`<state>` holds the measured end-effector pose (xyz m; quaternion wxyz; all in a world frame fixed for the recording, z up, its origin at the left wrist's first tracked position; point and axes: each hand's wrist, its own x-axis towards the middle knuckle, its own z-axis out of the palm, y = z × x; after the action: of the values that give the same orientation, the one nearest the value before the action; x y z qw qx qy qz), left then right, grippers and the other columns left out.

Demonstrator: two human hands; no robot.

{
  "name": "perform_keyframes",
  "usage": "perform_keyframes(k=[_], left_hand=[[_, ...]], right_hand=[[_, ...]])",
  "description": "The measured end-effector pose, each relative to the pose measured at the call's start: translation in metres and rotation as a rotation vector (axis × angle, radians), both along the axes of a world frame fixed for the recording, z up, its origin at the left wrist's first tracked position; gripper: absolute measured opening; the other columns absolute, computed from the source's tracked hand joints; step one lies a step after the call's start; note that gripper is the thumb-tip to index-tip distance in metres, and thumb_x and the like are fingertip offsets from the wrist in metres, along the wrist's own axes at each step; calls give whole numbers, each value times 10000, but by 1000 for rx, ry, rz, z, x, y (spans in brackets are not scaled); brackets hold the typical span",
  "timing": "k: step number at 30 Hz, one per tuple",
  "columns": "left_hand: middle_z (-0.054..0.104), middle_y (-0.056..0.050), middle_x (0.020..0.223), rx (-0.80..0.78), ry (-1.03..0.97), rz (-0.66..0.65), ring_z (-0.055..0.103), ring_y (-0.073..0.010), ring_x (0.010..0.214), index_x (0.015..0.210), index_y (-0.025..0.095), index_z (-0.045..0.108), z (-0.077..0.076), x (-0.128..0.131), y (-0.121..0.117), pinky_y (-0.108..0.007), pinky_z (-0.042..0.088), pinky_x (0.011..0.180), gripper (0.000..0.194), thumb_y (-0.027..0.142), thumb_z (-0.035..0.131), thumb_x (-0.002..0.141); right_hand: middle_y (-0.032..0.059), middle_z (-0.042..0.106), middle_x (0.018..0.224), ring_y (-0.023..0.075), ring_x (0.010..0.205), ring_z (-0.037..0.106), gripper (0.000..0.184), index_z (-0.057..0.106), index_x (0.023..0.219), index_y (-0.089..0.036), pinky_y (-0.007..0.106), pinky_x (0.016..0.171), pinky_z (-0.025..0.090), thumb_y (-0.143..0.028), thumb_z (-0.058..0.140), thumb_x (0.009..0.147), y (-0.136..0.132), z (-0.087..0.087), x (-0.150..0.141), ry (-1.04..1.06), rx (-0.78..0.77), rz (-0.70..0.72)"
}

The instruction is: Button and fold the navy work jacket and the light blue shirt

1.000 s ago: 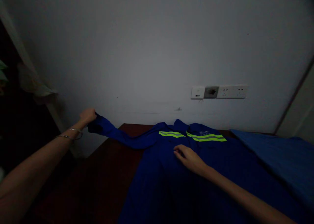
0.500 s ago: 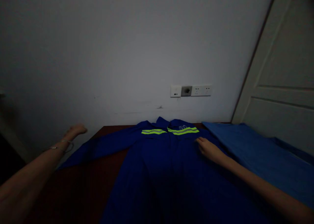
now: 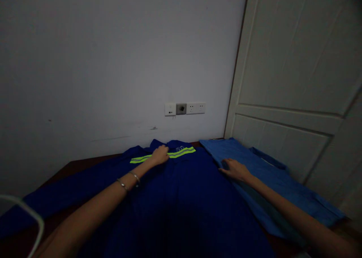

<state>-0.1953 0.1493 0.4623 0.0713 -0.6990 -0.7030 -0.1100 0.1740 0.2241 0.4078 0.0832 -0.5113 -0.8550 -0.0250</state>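
Observation:
A dark blue work jacket point(image 3: 195, 190) lies spread face up, its collar toward the wall and a yellow-green reflective band point(image 3: 181, 152) across the chest. On the chest, just below the collar, my left hand point(image 3: 160, 154) has its fingers curled against the front opening; two bracelets ring that wrist. The fabric under those fingers is mostly hidden. My right hand point(image 3: 235, 170) is at the border between the jacket and a lighter blue garment point(image 3: 271, 179), thumb and fingers apart, with nothing visibly gripped.
Beneath the clothes is a dark reddish-brown tabletop point(image 3: 72, 167), pushed against a pale wall point(image 3: 113, 62). Sockets point(image 3: 195, 108) are set in the wall behind the collar. A panelled door point(image 3: 283, 81) stands at the right. A white cable point(image 3: 38, 218) loops at the lower left.
My left hand has come from beyond the left sleeve to the jacket's chest. My right hand has moved right, off the jacket's chest to the lighter garment's edge. The view has turned right.

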Motion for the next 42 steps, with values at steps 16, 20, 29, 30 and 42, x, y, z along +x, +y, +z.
perform_keyframes(k=[16,20,29,30,42], left_hand=[[597,-176,1009,-48,155,-429,558,-283,954,993,82,596,-77,227,122,-382,447,807,297,250,574,749],[588,-181,997,-4,175,-523,525,-300,989,938,106,614,-79,223,130,-409,415,834,223,216,555,753],[552,-121,972,200,-76,-651,514,-206,953,949,134,546,-63,172,109,-322,399,857,211,110,381,821],[549,-115,971,250,-158,-634,512,-195,951,959,134,533,-62,163,106,-306,401,857,214,112,362,833],[593,-82,976,483,-795,-30,555,-176,935,973,164,485,-46,93,95,-291,414,848,167,181,363,861]], right_hand=[[89,615,1091,181,986,579,464,437,1259,-204,247,826,385,-114,382,808,22,-23,5,260,-46,-129],[70,613,1103,175,999,575,454,482,1229,-230,250,845,388,-112,372,805,22,-23,8,293,-62,-114],[102,596,1103,188,957,586,461,484,1239,-210,267,805,413,-108,339,813,14,-27,8,248,-19,-127],[103,595,1101,188,957,585,465,484,1239,-208,269,807,413,-102,332,812,15,-28,8,246,-28,-129],[107,626,1030,213,953,569,387,624,1041,-134,329,837,429,-371,414,819,-23,7,-12,564,-407,183]])
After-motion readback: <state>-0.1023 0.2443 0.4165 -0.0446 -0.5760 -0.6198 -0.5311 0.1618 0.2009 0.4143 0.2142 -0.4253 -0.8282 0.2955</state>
